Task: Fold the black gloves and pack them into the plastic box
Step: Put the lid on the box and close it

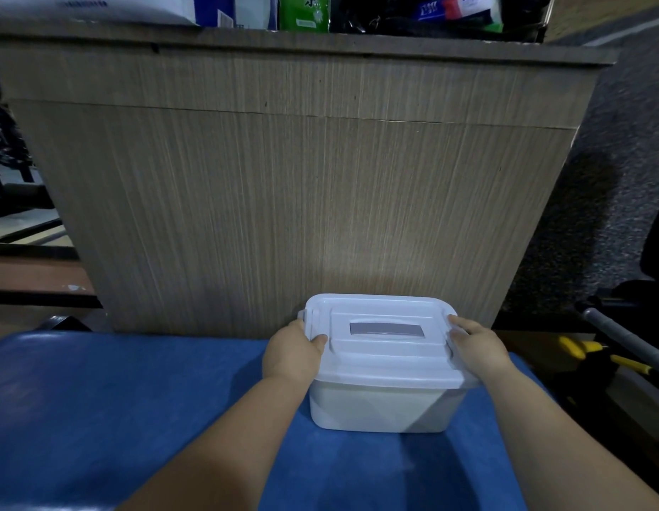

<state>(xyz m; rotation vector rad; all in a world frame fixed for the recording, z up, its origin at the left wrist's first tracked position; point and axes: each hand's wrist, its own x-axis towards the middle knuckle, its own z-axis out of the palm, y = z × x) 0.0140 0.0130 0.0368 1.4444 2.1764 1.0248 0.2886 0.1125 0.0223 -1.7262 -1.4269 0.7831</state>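
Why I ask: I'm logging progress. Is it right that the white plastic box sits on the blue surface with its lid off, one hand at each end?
Not quite: the head view shows the lid on the plastic box. The rest holds: the box sits on the blue surface, left hand and right hand at its ends.

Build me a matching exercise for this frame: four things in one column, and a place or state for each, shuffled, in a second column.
Things:
1. left hand
2. right hand
3. lid
4. plastic box

Places or states:
A. closed on top of the box
B. stands on the blue surface, in front of the wooden panel
C. grips the lid's right end
D. grips the lid's left end

Pairs: 1-D, 2-C, 3-A, 4-B
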